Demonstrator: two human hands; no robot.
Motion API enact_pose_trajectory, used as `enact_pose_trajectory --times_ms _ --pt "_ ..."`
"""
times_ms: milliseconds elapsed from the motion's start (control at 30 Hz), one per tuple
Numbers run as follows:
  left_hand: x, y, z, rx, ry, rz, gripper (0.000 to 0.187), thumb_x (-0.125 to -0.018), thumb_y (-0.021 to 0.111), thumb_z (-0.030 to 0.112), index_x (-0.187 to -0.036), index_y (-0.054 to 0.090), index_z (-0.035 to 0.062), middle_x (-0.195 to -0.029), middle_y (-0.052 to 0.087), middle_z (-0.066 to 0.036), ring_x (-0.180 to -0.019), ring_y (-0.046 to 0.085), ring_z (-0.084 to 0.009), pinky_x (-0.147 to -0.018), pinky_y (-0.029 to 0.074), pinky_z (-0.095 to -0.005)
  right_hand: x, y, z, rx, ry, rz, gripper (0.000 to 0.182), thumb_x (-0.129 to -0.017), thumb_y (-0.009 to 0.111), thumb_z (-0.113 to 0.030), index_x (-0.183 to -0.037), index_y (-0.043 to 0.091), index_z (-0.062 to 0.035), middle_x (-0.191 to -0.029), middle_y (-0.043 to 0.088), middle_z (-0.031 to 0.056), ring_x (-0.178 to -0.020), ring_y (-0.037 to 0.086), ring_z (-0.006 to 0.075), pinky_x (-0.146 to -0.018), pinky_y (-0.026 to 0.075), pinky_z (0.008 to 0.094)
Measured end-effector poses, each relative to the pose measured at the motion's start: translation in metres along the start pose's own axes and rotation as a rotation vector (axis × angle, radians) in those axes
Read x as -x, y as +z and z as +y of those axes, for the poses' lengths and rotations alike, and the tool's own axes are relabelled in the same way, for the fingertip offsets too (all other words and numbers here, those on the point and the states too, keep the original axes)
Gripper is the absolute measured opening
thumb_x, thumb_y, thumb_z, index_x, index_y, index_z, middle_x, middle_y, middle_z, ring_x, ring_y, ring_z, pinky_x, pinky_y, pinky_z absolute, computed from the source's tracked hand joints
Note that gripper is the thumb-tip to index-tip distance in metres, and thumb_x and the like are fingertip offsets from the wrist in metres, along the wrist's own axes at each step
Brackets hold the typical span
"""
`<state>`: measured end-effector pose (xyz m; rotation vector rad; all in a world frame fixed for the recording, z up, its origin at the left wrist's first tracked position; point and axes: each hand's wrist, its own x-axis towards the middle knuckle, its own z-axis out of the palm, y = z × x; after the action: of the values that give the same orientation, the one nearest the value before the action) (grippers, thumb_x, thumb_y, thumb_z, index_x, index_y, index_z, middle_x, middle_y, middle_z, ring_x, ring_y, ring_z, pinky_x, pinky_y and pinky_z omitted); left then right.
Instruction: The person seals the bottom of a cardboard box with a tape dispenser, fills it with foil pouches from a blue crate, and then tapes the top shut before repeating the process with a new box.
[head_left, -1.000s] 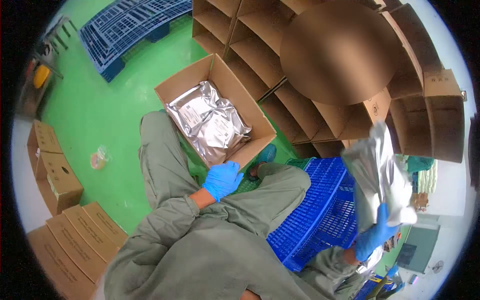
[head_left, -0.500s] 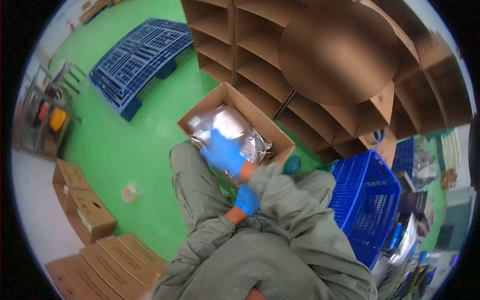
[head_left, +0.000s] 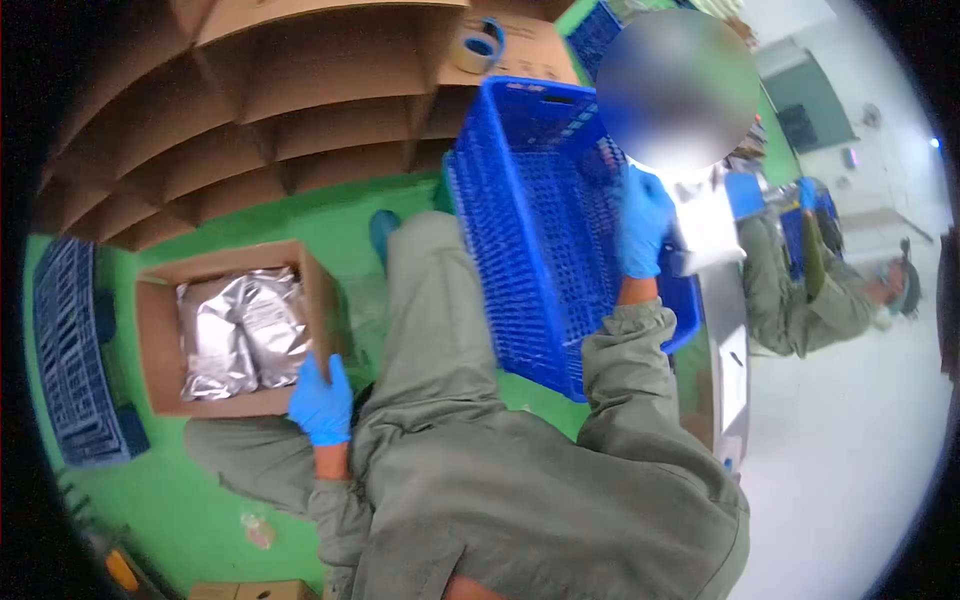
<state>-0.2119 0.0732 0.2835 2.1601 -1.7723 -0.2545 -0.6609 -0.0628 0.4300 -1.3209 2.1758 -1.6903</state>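
My left hand [head_left: 322, 402], in a blue glove, rests at the near right corner of an open cardboard box [head_left: 153, 335], its thumb and fingers apart. Silver foil packages [head_left: 245, 330] lie inside that box. Over the right rim of a blue plastic crate [head_left: 520, 240], my right hand [head_left: 645, 222], also gloved in blue, has its fingers closed at the edge of a white and silver package [head_left: 705, 220]. Part of the package's upper end is covered by a blurred circle.
Cardboard compartments [head_left: 330, 90] span the upper left, with a tape roll [head_left: 473, 50] on a carton beside them. A blue pallet [head_left: 75, 350] lies at the far left. Another person [head_left: 815, 290] in grey-green clothing and blue gloves is at the right.
The view has swung to the right. My right hand has left the foil packages in the box and is now at the white and silver package by the crate. My left hand has moved to the box corner.
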Motion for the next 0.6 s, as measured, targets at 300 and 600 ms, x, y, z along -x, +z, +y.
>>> enact_pose_trajectory --times_ms 300,600 --pt "-0.002 0.004 0.001 -0.079 -0.055 0.012 0.036 -0.092 0.062 0.042 -0.103 0.069 0.0087 -0.083 0.070 -0.015 -0.064 0.066 -0.0353 -0.055 0.050 -0.0446 0.006 -0.132 0.203 -0.013 0.794 0.206 0.039 -0.095 0.059 -0.039 -0.070 0.057 -0.0087 -0.061 0.056 0.0033 -0.048 0.055 0.0212 -0.043 0.043 0.0356" --pt "0.001 0.006 -0.002 -0.035 -0.110 0.036 0.031 -0.092 0.062 0.038 -0.102 0.066 0.0085 -0.085 0.067 -0.016 -0.066 0.065 -0.0351 -0.056 0.050 -0.0462 0.181 -0.066 0.345 1.004 0.564 -0.957 0.034 -0.089 0.065 -0.038 -0.087 0.061 -0.0044 -0.080 0.062 0.0085 -0.064 0.059 0.0243 -0.058 0.047 0.0385"
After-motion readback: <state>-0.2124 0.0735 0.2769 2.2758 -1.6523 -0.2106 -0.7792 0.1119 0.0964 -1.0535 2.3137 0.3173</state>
